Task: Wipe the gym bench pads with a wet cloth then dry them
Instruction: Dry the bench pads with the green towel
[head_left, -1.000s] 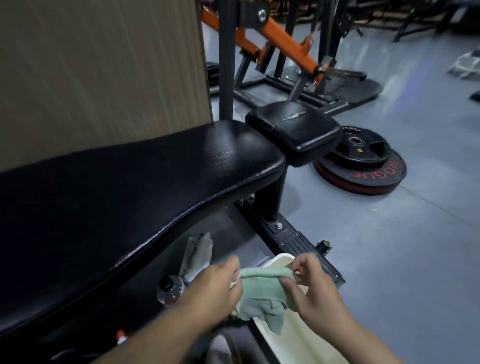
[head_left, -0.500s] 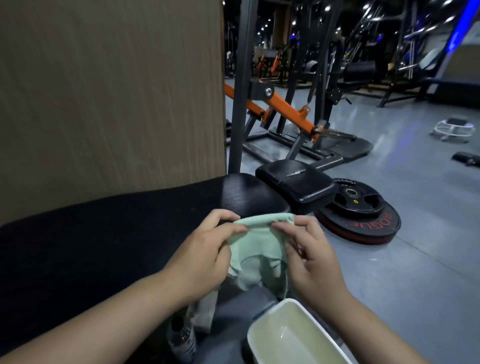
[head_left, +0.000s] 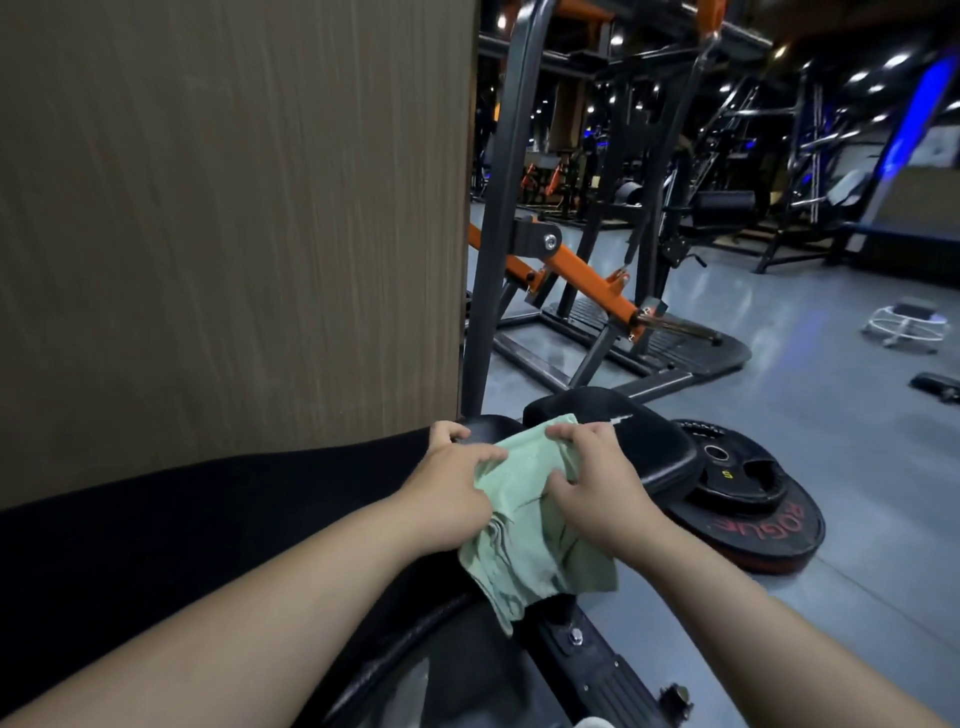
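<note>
Here both hands, the left hand (head_left: 451, 499) and right hand (head_left: 597, 486), pinch the pale green cloth (head_left: 524, 535) just above the long black bench pad (head_left: 208, 545), probably folding it, so wet wiping seems next: press it flat and sweep along.

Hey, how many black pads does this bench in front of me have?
2. The long pad runs along the left; the small seat pad sits past its far end, behind the green cloth. Another may lie out of frame.
</note>
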